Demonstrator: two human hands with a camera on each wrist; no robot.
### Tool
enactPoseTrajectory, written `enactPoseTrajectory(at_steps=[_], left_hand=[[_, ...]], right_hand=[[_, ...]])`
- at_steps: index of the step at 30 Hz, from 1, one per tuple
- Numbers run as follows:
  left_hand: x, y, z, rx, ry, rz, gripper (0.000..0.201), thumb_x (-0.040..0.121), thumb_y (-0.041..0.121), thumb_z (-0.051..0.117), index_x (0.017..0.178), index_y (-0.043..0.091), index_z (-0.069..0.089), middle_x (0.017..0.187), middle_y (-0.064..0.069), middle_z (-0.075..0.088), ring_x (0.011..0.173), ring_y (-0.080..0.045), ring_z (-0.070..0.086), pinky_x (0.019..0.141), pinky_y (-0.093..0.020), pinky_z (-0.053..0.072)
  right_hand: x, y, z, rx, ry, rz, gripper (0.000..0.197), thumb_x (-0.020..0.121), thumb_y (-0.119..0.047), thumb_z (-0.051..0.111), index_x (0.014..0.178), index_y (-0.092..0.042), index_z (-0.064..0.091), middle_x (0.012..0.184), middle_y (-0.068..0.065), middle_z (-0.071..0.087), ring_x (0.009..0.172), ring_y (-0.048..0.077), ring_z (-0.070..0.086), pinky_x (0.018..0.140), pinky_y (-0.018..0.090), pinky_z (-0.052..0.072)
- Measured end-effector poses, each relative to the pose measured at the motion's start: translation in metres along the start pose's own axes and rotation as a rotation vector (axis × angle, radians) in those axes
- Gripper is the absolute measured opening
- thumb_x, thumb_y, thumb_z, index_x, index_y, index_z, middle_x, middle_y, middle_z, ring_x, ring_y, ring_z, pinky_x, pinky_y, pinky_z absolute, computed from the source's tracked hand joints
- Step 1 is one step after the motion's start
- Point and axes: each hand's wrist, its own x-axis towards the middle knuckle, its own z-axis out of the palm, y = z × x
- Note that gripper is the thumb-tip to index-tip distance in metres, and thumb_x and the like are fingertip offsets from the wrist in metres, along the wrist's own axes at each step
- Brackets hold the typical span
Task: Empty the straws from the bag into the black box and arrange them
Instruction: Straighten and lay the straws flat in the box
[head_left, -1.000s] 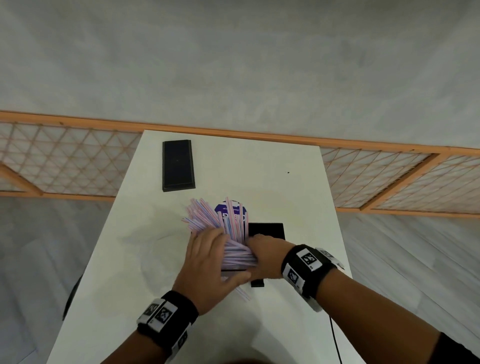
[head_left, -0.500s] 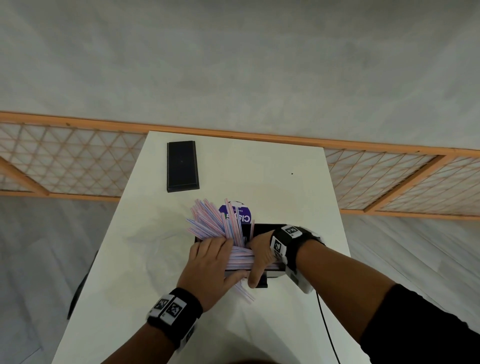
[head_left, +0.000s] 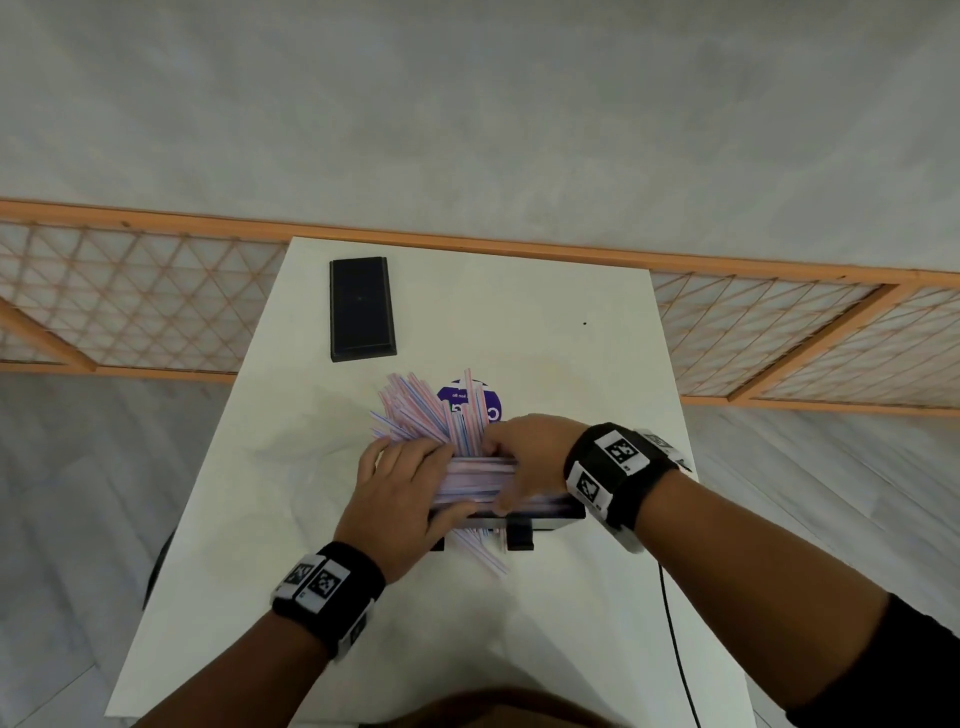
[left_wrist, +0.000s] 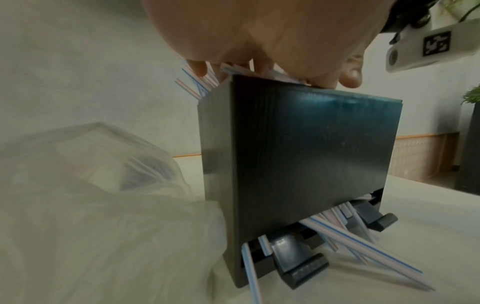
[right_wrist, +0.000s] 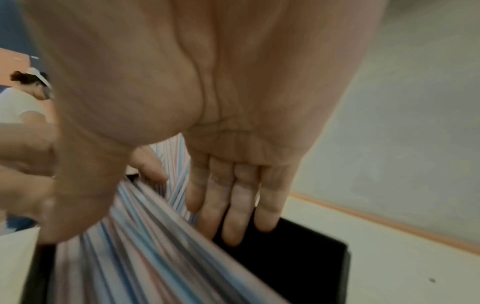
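The black box stands near the middle of the white table, packed with pink-and-blue striped straws. More straws fan out behind it over the clear bag with its purple label. My left hand cups the box's left end, fingers curled over the straws and thumb along the front edge. My right hand reaches in from the right; its straight fingers go down behind the straws and the thumb lies in front. A few straws poke out of the slot at the box's foot.
A flat black lid lies at the table's far left. A thin black cable runs off the near right edge. An orange lattice rail crosses behind the table. Another person is in the background.
My right hand has slid from the box's front toward its far side and turned so its fingers point down behind the straws. The left hand has stayed on the straws.
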Motion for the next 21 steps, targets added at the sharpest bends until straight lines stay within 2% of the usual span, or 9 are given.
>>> enactPoseTrajectory(at_steps=[2,4,6,7,8,10,14,17,21], left_hand=[[0.0,0.0,-0.001,-0.006,0.01,-0.003,0.067,0.094,0.071,0.052,0.133,0.018,0.062,0.129,0.0,0.061,0.118,-0.023,0.056,0.112,-0.044,0.034],[0.002,0.001,-0.005,-0.02,0.036,0.036,0.066,0.094,0.07,0.054,0.131,0.017,0.063,0.128,0.0,0.062,0.116,-0.024,0.057,0.109,-0.043,0.035],[0.003,0.003,-0.007,-0.044,0.04,0.125,0.063,0.094,0.07,0.056,0.13,0.019,0.065,0.127,0.001,0.061,0.114,-0.023,0.058,0.11,-0.043,0.035],[0.003,0.004,-0.006,-0.054,0.022,0.174,0.062,0.093,0.07,0.057,0.13,0.021,0.065,0.127,0.002,0.06,0.114,-0.023,0.057,0.112,-0.044,0.033],[0.003,0.004,-0.005,-0.058,-0.005,0.213,0.061,0.092,0.07,0.059,0.13,0.023,0.065,0.128,0.002,0.059,0.115,-0.023,0.056,0.115,-0.046,0.031],[0.003,0.002,0.0,-0.034,-0.063,0.265,0.058,0.088,0.065,0.064,0.131,0.025,0.065,0.134,-0.001,0.057,0.122,-0.025,0.055,0.118,-0.052,0.028],[0.007,0.0,0.008,0.018,-0.121,0.307,0.049,0.09,0.043,0.067,0.135,0.027,0.061,0.144,-0.01,0.052,0.128,-0.032,0.051,0.116,-0.053,0.032],[0.008,0.001,0.012,0.029,-0.15,0.309,0.049,0.095,0.044,0.063,0.14,0.028,0.057,0.149,-0.009,0.049,0.129,-0.032,0.049,0.111,-0.049,0.041],[0.009,0.001,0.016,0.028,-0.177,0.276,0.047,0.099,0.048,0.056,0.142,0.03,0.056,0.152,-0.008,0.047,0.131,-0.03,0.048,0.11,-0.048,0.043]], right_hand=[[-0.012,0.003,0.0,-0.013,0.119,-0.01,0.053,0.076,-0.049,0.078,0.116,-0.023,0.056,0.111,0.0,0.062,0.097,0.022,0.06,0.087,0.041,0.053],[-0.032,0.002,0.005,-0.003,0.304,-0.035,0.045,0.086,-0.048,0.07,0.122,-0.024,0.058,0.116,-0.002,0.061,0.102,0.02,0.06,0.088,0.039,0.052],[-0.058,-0.003,0.017,0.124,0.491,-0.102,0.031,0.09,-0.047,0.063,0.113,-0.028,0.06,0.106,-0.008,0.062,0.094,0.013,0.059,0.082,0.033,0.051],[-0.069,-0.005,0.028,0.213,0.528,-0.134,0.025,0.09,-0.047,0.061,0.106,-0.029,0.061,0.098,-0.012,0.062,0.087,0.01,0.058,0.077,0.03,0.05],[-0.078,-0.007,0.04,0.304,0.514,-0.152,0.023,0.09,-0.048,0.06,0.101,-0.028,0.061,0.09,-0.012,0.062,0.08,0.007,0.058,0.072,0.03,0.05],[-0.085,-0.008,0.071,0.432,0.381,-0.143,0.027,0.091,-0.051,0.059,0.101,-0.027,0.063,0.083,-0.012,0.064,0.074,0.01,0.06,0.069,0.031,0.051],[-0.068,-0.001,0.132,0.57,0.147,0.093,0.047,0.091,-0.057,0.061,0.13,-0.03,0.058,0.097,-0.015,0.067,0.082,0.004,0.061,0.078,0.021,0.046],[-0.046,0.002,0.165,0.634,0.116,0.211,0.064,0.091,-0.056,0.062,0.145,-0.024,0.047,0.104,-0.012,0.071,0.091,0.006,0.062,0.084,0.021,0.044],[-0.018,-0.003,0.188,0.622,0.199,0.355,0.069,0.088,-0.053,0.061,0.144,-0.018,0.04,0.107,0.0,0.073,0.101,0.022,0.068,0.087,0.034,0.052]])
